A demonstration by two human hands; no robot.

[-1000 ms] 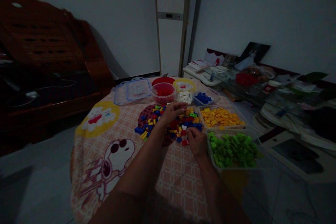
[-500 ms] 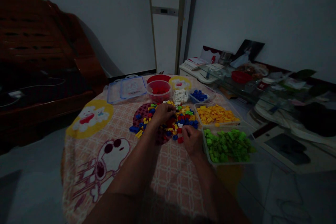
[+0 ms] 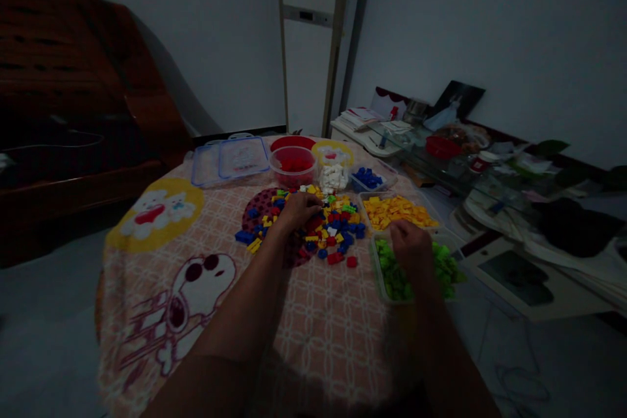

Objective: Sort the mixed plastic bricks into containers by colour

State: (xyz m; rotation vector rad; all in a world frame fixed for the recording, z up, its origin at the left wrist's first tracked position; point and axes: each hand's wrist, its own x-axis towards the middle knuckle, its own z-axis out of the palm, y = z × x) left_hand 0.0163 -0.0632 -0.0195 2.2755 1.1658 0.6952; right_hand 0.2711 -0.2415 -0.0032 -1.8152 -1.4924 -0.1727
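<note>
From here, the left hand (image 3: 300, 210) curls at the mixed plastic bricks (image 3: 337, 225); the right hand (image 3: 410, 240), bunched, overhangs boxy green bricks (image 3: 393, 275) near the table's (image 3: 313, 320) right edge. I can't tell either grip.

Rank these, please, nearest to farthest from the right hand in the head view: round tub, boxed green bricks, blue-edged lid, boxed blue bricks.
1. Boxed green bricks, beneath the right hand in view.
2. Boxed blue bricks, beyond it and leftward.
3. Round tub, farther left.
4. Blue-edged lid, farthest left.
</note>
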